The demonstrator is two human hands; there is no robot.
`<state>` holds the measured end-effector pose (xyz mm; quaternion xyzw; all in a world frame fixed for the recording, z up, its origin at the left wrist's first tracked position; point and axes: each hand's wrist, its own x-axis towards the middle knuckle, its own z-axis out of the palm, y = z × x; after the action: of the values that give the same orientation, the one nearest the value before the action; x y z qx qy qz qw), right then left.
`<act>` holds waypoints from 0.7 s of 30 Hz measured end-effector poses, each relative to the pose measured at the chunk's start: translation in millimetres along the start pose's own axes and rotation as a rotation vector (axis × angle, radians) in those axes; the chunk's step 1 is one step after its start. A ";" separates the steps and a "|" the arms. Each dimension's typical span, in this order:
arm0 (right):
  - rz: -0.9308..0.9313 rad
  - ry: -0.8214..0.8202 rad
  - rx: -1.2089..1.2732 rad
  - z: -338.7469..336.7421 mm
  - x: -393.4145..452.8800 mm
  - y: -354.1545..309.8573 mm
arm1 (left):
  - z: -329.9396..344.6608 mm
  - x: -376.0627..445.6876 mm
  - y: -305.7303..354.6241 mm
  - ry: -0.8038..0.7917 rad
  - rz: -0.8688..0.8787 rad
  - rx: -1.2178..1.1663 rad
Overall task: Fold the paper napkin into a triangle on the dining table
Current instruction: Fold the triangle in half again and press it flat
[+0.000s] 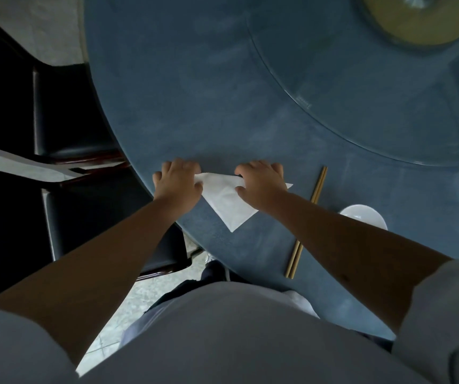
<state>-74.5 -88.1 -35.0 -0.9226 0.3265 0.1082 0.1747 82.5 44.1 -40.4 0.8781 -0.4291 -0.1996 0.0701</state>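
A white paper napkin [227, 202] lies flat on the blue dining table [200, 106] in a triangle shape, one point toward me. My left hand [177, 182] presses on its far left corner with fingers spread. My right hand [261, 184] rests on its far right part, fingers bent over the long edge. The right tip of the napkin pokes out past that hand. Both hands cover the far edge.
A pair of wooden chopsticks [307, 220] lies right of the napkin, partly under my right forearm. A white bowl [364, 216] sits beside them. A glass turntable [361, 79] fills the table's far right. Black chairs [70, 112] stand at the left by the table edge.
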 end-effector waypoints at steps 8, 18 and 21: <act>-0.105 -0.110 0.070 -8.6 14.2 -8.5 | -17.2 -2.4 7.5 -0.050 -0.060 -0.398; -0.209 -0.284 0.599 -53.6 13.8 -30.3 | -64.1 -28.0 10.6 -0.010 0.118 -0.702; -0.202 -0.285 0.776 -69.5 1.9 -34.6 | -73.3 -40.6 19.2 -0.088 0.093 -1.083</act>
<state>-44.9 -91.4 36.8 -0.7916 0.2235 0.0863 0.5621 76.2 60.3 43.8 0.6875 -0.3057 -0.4252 0.5032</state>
